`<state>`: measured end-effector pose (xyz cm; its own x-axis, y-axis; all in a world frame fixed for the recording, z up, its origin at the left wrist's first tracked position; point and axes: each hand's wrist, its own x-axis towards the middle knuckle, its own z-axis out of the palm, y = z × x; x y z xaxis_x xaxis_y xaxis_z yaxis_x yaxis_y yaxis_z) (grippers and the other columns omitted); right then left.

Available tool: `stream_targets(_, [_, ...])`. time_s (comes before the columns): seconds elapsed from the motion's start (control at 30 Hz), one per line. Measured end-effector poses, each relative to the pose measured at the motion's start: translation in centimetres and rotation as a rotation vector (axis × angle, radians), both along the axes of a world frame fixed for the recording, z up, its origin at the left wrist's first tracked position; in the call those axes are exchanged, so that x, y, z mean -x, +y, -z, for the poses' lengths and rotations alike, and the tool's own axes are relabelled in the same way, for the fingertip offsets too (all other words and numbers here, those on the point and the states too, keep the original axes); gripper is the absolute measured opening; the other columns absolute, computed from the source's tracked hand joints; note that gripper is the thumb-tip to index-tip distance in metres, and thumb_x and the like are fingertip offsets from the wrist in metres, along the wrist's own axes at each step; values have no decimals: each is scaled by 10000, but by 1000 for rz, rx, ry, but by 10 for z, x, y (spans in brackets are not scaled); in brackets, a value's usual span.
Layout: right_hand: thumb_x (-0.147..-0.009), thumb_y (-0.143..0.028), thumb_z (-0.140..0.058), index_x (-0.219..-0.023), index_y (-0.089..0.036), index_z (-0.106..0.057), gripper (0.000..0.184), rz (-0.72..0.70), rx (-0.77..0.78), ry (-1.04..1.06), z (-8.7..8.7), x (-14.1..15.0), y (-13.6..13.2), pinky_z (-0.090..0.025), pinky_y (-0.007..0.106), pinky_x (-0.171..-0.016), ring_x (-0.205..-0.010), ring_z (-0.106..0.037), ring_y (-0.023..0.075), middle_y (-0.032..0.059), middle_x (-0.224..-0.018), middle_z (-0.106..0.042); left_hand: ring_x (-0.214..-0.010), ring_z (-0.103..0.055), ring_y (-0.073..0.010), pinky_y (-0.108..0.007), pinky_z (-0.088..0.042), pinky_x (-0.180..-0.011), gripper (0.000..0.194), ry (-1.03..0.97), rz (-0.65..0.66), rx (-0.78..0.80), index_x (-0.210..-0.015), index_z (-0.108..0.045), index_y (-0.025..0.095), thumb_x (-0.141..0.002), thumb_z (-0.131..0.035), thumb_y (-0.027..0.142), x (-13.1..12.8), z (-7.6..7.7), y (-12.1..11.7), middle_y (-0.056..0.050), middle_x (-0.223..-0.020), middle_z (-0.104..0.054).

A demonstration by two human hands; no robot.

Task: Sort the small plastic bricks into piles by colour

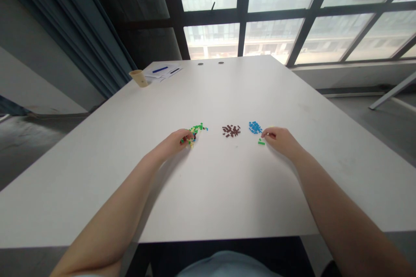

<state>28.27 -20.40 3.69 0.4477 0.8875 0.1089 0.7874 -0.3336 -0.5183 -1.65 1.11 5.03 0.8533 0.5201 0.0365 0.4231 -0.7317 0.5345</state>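
My left hand [180, 139] rests over a mixed pile of small building bricks [196, 129], green, yellow, red and blue, and covers part of it. Its fingers are curled down among the bricks; whatever they pinch is hidden. A heap of brown bricks [231, 130] lies between my two hands. Just left of my right hand [277, 135] is a heap of blue bricks [255, 127]. The right thumb and fingertips are pressed together, and anything between them is too small to name. Below those fingertips lie a few green bricks [261, 142]. A bit of yellow shows behind the right hand.
All this lies on a large white table [224, 190]. At its far left stand a beige paper cup [139, 78] and papers [157, 73] with a blue pen [160, 69] on them. Two round dark discs [221, 62] sit near the far edge, before the windows.
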Motion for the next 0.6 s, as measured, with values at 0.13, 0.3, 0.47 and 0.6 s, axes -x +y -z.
stream_targets(0.13, [-676, -212, -411, -720, -170, -681, 276, -8, -7, -11, 2, 0, 0, -331, 225, -563, -537, -452, 113, 16, -619, -592, -683, -489, -129, -239, -398, -645, 133, -39, 10, 76, -778, -544, 171, -722, -443, 236, -3, -6, -8, -22, -766, -570])
stream_targets(0.3, [-685, -193, -416, -722, -165, -677, 265, -27, -8, 2, 4, 1, 2, -334, 225, -560, -542, -455, 111, 14, -630, -598, -696, -484, -116, -236, -401, -650, 164, -259, 13, 265, -820, -510, 168, -747, -541, 312, -15, -2, -23, -26, -800, -552])
stream_targets(0.47, [-683, -150, -413, -720, -161, -666, 257, -164, -42, 20, 8, 15, 5, -354, 230, -602, -592, -480, 121, 29, -667, -612, -685, -475, -91, -216, -400, -645, 259, -564, -22, 469, -823, -460, 177, -717, -649, 321, -33, 4, -60, -9, -783, -507])
stream_targets(0.6, [-649, -108, -444, -748, -163, -671, 254, -433, -2, 119, 7, 43, 5, -357, 215, -593, -583, -478, 108, 18, -664, -606, -648, -457, -83, -213, -394, -625, 275, -619, -1, 566, -823, -453, 180, -716, -666, 318, -41, 3, -90, -4, -754, -502])
